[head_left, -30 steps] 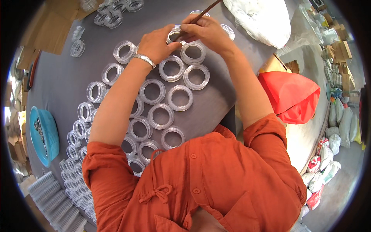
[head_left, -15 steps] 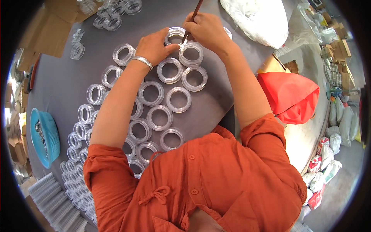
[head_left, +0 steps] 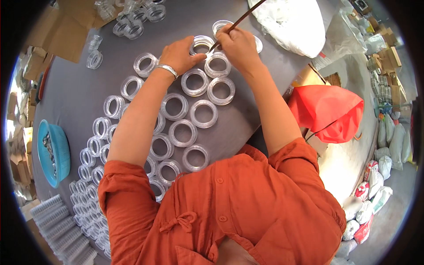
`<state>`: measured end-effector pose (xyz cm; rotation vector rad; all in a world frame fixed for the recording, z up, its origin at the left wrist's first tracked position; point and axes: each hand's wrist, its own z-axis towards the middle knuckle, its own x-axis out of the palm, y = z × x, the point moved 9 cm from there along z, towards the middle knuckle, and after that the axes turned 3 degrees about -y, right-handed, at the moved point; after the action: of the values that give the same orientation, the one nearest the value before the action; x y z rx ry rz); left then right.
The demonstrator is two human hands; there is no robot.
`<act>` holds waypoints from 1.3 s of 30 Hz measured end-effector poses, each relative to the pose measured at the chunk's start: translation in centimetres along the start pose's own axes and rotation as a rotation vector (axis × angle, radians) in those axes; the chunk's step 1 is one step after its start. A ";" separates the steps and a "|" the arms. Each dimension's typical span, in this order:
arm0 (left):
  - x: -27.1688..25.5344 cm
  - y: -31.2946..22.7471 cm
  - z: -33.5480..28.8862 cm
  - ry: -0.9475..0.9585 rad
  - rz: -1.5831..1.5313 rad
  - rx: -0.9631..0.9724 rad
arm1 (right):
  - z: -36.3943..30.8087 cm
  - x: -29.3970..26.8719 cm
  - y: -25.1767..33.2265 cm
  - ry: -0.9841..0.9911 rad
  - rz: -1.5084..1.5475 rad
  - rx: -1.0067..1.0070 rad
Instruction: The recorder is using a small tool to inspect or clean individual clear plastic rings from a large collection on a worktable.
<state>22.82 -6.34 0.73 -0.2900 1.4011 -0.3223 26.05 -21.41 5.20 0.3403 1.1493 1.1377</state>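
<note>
And here we are, right at the far side of the grey counter (head_left: pixel 238 121), where the action is! The right hand (head_left: pixel 239 46) is closed in a pinch, thumb and fingers round a thin brown stick (head_left: pixel 244 18) that slants up and away to the right. Its lower end points down at the near-right edge of a clear ring (head_left: pixel 203 38), by a small pale patch too tiny to make out.

Across from it, the left hand (head_left: pixel 176 54), silver bracelet (head_left: pixel 167 69) on its wrist, is half open: fingertips at the ring's left edge, thumb stretched along the near side. Whether it actually grips the ring, I can't tell from here.

More clear rings (head_left: pixel 194 71) lie flat in slanting rows back toward the orange shirt (head_left: pixel 260 194), the left forearm covering some. Over on the left sits a blue basket (head_left: pixel 63 150) with small shiny bits inside. A white plastic bag (head_left: pixel 291 26) slumps at the far right, and nearer, beside the right forearm, there's a bright red cloth (head_left: pixel 324 110)!
</note>
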 end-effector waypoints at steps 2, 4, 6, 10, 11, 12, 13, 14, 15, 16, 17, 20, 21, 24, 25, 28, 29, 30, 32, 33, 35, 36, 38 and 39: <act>-0.2 -0.2 0.1 0.055 -0.034 -0.035 | -1.1 -0.4 0.5 0.018 0.154 -0.010; -0.5 -0.3 0.3 0.037 0.023 -0.019 | -2.3 -1.3 -0.6 -0.040 0.420 0.112; -0.9 -0.6 0.0 -0.147 0.123 0.048 | -3.7 -3.1 -1.5 -0.133 0.688 0.298; 1.0 -3.7 0.9 0.099 0.283 0.123 | -7.4 -5.8 -4.8 -0.214 0.796 0.397; 0.7 -3.6 1.1 0.016 0.234 0.145 | -8.0 -5.8 -5.0 -0.205 0.803 0.424; 0.6 -2.5 1.7 0.024 0.032 0.083 | -8.4 -6.2 -4.9 -0.219 0.808 0.415; 0.6 -1.3 2.4 0.036 -0.172 0.022 | -8.9 -6.6 -4.8 -0.235 0.811 0.411; 0.6 -0.2 3.0 0.050 -0.375 -0.039 | -9.4 -7.0 -4.8 -0.252 0.815 0.410; 0.2 0.9 3.4 0.041 -0.302 -0.043 | -9.5 -7.3 -4.8 -0.251 0.818 0.423; 0.3 1.3 3.9 0.099 -0.224 -0.080 | -9.7 -7.8 -5.1 -0.261 0.817 0.426; 0.2 1.9 4.4 0.155 -0.145 -0.118 | -9.9 -8.2 -5.2 -0.270 0.818 0.430; -1.4 4.8 3.9 -0.095 -0.016 -0.136 | -9.6 -8.0 -5.0 -0.273 0.826 0.415; -2.3 5.9 3.6 -0.249 0.012 -0.125 | -9.4 -7.6 -4.7 -0.268 0.831 0.406; -2.6 -1.1 1.7 -0.307 0.124 0.154 | -9.0 -7.1 -5.8 -0.300 0.821 0.404; -2.4 -3.1 0.9 -0.336 0.199 0.275 | -8.6 -7.0 -5.7 -0.296 0.819 0.386; -0.5 -5.9 0.4 -0.245 0.423 0.410 | -7.3 -6.8 -5.7 -0.299 0.799 0.328; 0.3 -5.7 1.3 -0.100 0.488 0.309 | -6.9 -7.2 -5.4 -0.316 0.776 0.304; 1.3 -5.4 2.0 0.046 0.552 0.208 | -6.6 -7.7 -5.4 -0.333 0.752 0.280; 1.1 -7.1 3.1 -0.062 0.360 0.215 | -6.5 -8.3 -5.8 -0.346 0.752 0.286; 1.1 -7.9 3.7 -0.115 0.263 0.217 | -6.5 -8.5 -6.1 -0.353 0.751 0.289; 2.9 -7.4 4.7 -0.126 0.161 0.105 | -6.7 -8.3 -6.5 -0.342 0.745 0.306; 3.7 -6.7 5.0 -0.132 0.113 0.047 | -6.8 -8.1 -6.5 -0.334 0.744 0.313; 3.9 -6.7 4.9 -0.071 0.029 0.074 | -7.0 -8.6 -6.5 -0.351 0.744 0.307; 3.8 -6.1 4.8 -0.065 0.006 0.105 | -7.0 -8.8 -6.3 -0.358 0.744 0.304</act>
<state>27.82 -13.41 0.35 -0.2082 1.3159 -0.3777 23.80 -33.73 2.38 1.2314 0.8845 1.4548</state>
